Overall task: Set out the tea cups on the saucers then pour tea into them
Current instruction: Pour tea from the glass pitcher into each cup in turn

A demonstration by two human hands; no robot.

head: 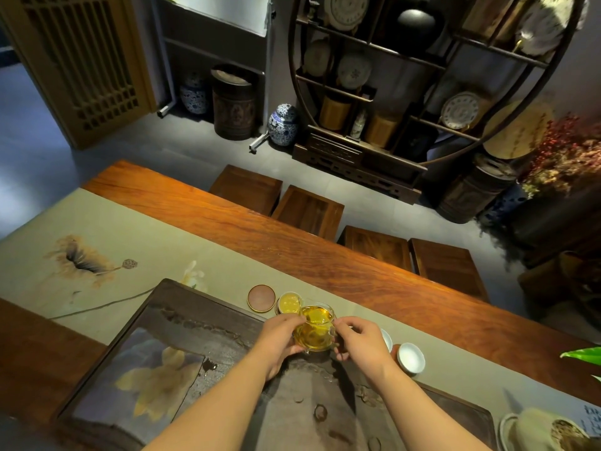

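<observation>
A glass pitcher (314, 330) of golden tea is held over the far edge of the dark tea tray (182, 323). My left hand (279, 340) supports its left side and my right hand (361, 343) grips its handle side. Just beyond the pitcher, a small cup (288, 302) filled with yellow tea sits on a saucer. Left of it lies a bare round brown saucer (261, 298). Right of my right hand stands an empty white cup (411, 357) on a saucer, and another white cup (386, 340) shows partly behind my fingers.
A grey-green table runner (130, 242) with a lotus painting covers the long wooden table (292, 236). A lidded tea bowl with wet leaves (540, 429) sits at the bottom right. Wooden stools (309, 211) line the far side. A green leaf (582, 354) pokes in at right.
</observation>
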